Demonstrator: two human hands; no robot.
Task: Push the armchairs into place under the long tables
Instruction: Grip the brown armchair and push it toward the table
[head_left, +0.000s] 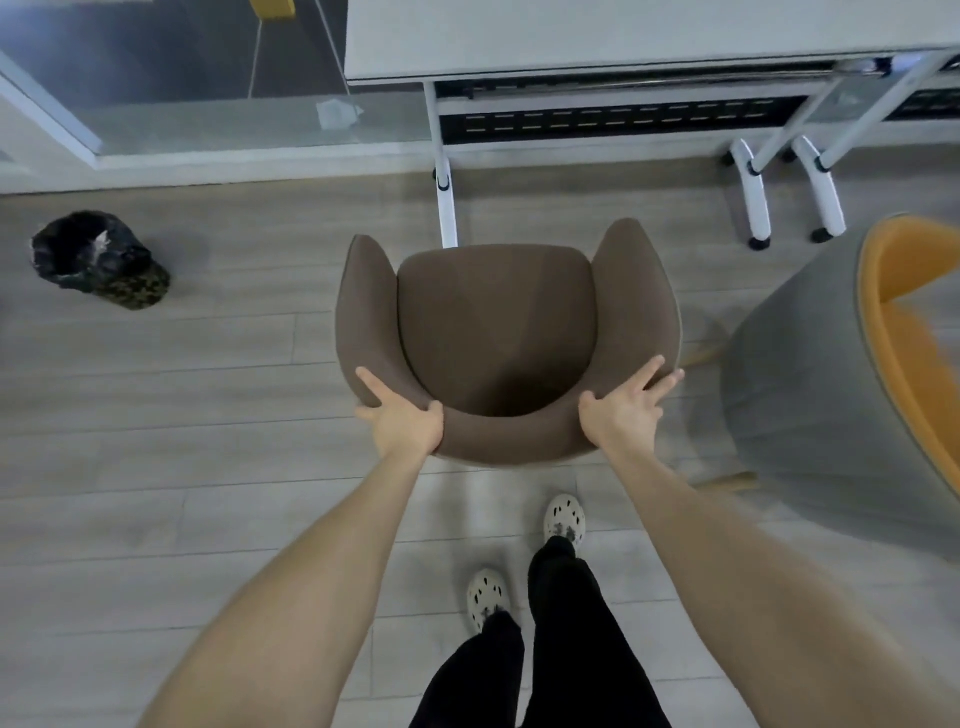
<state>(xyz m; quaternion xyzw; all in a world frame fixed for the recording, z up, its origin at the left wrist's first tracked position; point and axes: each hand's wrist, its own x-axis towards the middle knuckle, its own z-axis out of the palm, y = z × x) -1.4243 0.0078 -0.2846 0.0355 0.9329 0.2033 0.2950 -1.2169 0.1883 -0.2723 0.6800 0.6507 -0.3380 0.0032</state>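
Left hand (402, 415) and right hand (626, 410) grip the near backrest of the brown armchair (493, 322); long table (623, 36) beyond, grey armchair (800, 395) at right.

The person wears black trousers (563, 613) and white perforated clogs (564, 519), forearms (322, 587) bare.

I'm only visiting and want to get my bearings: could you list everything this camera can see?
brown armchair: one, brown, centre, facing the table, outside it
second armchair: one, grey with orange inside, right edge
long table: at least one, pale top, white wheeled legs, top
bin: one, black liner, floor at left
floor: pale wood planks, throughout
shoes: two, white, bottom centre
left hand: one, gripping the brown armchair's backrest, left side
right hand: one, gripping the backrest, right side
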